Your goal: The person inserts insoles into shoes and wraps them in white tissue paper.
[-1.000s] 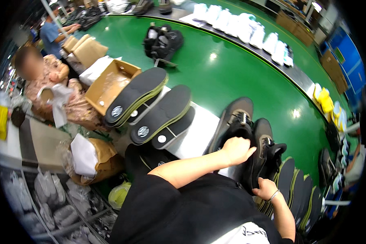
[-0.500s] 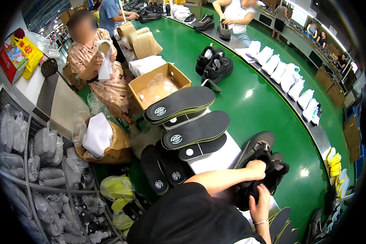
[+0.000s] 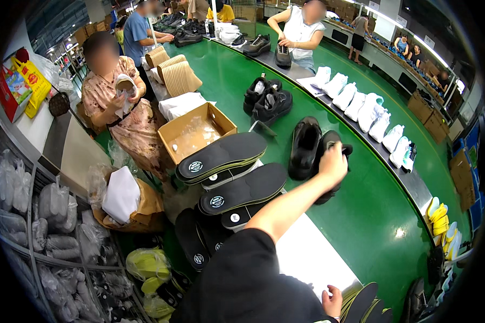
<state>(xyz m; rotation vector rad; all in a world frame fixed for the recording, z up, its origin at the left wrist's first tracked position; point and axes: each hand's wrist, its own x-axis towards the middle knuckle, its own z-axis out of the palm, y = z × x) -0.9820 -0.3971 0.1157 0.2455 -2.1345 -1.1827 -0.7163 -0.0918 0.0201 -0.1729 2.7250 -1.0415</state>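
My left hand reaches far out over the green table, closed on one black shoe of a pair. Its mate stands upright right beside it on the left. My hand covers part of the gripped shoe. Low in the view, my right hand has loosely bent fingers with nothing visible in them. It is by the edge of a white board and next to a fanned stack of black insoles with yellow-green edges. To the left of my forearm lie more stacked black insoles.
An open cardboard box stands beyond the insole stacks. Another black pair is farther back on the green table. White shoes line the curved metal ledge. Co-workers stand across and at the left; a wire rack holds bagged items.
The black pair has moved from close to me, over the white board, out onto the green table with my left hand. My right hand has let go and drawn back toward me.
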